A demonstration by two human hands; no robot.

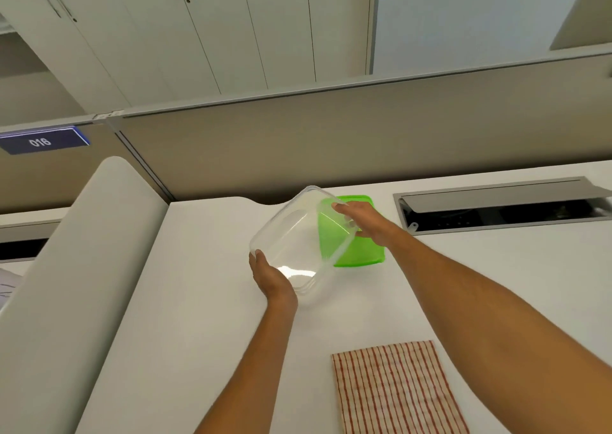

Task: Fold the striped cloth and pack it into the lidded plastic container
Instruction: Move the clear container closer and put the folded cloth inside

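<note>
A clear plastic container is tilted up off the white desk, its open side facing me. My left hand grips its near left rim. My right hand grips its far right rim. Behind and to the right of it a green lid lies flat on the desk, partly hidden by the container and my right hand. The red-and-cream striped cloth lies folded into a flat rectangle near the desk's front edge, between my two forearms.
A grey cable tray with a raised flap is set into the desk at the right. A beige partition wall runs along the back. A rounded white divider borders the desk's left side.
</note>
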